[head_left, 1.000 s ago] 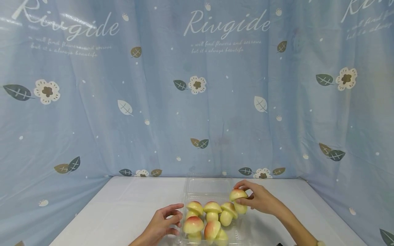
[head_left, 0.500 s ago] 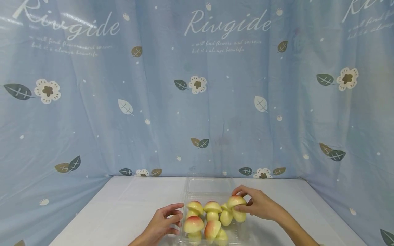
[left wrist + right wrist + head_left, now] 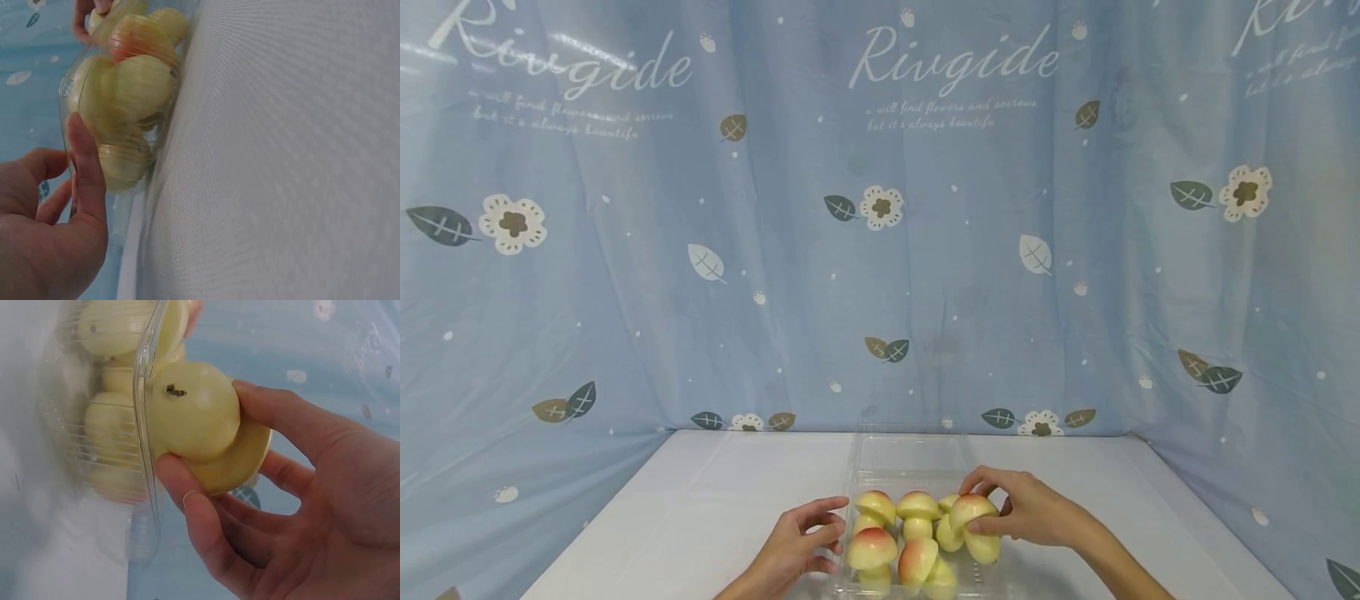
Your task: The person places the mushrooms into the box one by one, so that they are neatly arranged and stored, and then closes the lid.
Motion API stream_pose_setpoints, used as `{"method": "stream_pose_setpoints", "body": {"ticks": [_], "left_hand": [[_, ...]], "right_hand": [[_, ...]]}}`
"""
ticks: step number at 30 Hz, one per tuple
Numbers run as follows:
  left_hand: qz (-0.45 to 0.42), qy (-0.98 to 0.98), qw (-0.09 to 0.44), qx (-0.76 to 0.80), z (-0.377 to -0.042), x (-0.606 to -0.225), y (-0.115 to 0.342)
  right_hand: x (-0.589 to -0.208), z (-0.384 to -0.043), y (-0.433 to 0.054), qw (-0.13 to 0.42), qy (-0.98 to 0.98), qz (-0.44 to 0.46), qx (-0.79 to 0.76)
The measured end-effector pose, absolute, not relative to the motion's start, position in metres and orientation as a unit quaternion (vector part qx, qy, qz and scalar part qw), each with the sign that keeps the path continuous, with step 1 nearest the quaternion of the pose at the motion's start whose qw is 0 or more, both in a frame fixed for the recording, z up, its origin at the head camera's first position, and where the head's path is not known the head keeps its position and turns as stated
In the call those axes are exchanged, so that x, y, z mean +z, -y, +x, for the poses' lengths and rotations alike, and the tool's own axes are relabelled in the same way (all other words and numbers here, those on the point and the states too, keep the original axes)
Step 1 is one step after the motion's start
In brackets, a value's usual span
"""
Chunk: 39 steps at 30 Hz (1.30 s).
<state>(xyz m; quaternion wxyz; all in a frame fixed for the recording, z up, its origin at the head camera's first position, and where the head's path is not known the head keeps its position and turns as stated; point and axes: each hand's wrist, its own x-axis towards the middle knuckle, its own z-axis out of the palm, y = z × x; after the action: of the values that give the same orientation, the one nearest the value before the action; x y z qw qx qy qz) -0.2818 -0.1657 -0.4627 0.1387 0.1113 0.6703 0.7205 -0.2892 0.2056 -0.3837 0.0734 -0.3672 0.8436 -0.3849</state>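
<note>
A clear plastic box point(image 3: 895, 482) stands open at the front of the table, with several yellow toy mushrooms point(image 3: 917, 506) with reddish caps inside. My left hand point(image 3: 797, 537) holds the box's left side; in the left wrist view the thumb point(image 3: 87, 165) lies along the wall and other fingertips meet the edge. Between thumb and fingers, my right hand point(image 3: 1037, 510) grips another mushroom point(image 3: 197, 412) by its cap, over the box's right side. Its pale stem end, with a dark mark, faces the right wrist camera and is right at the box rim point(image 3: 142, 394).
The box's transparent lid point(image 3: 912, 454) is folded back toward the rear of the white table point(image 3: 745, 471). A blue printed curtain point(image 3: 790, 250) encloses the back and both sides.
My right hand has brought its mushroom down and toward me along the box's right side. The mushroom behind it now stands differently, more upright. My left hand stays in place.
</note>
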Motion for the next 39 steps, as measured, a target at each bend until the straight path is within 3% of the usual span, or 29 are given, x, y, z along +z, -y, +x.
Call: {"method": "stream_pose_setpoints", "body": {"ticks": [27,39], "left_hand": [[0.115,-0.663,0.145,0.726,-0.2805,-0.4634,0.1666],[0.121,-0.665,0.144,0.723,-0.2797,-0.4627,0.1662]], "right_hand": [[-0.3871,-0.2859,-0.2014,0.148,-0.838,-0.377,-0.366],[-0.3876,-0.2860,-0.2055,0.154,-0.829,-0.387,-0.372]]}}
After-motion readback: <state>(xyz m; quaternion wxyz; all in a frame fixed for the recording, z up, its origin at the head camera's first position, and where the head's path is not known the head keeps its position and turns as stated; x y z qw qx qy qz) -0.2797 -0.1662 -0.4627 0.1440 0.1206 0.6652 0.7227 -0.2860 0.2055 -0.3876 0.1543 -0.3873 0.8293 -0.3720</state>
